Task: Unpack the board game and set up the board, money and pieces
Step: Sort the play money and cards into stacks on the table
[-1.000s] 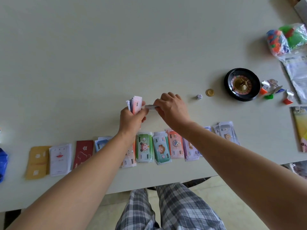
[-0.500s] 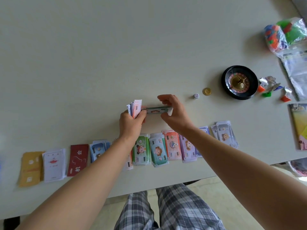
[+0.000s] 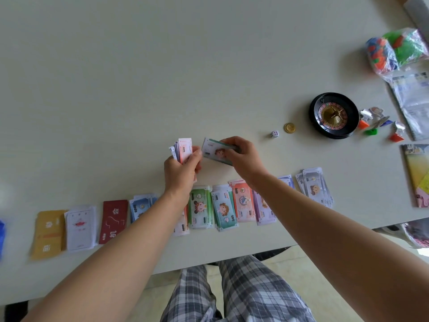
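Head view: beyond the sorted money piles [image 3: 224,211], your left hand [image 3: 181,173] grips the unsorted stack [image 3: 184,147]. Your right hand [image 3: 246,156] pinches a teal note [image 3: 213,150], now turned face-up from edge-on, long axis running left-right above the table [image 3: 139,89].

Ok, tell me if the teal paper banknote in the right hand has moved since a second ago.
Yes. The teal paper banknote has slid right, slightly nearer the small white die, and turned face-up.

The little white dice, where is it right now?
In the head view the dice lies on the table, right of centre, just left of the gold coin and roulette wheel, beyond the right hand.
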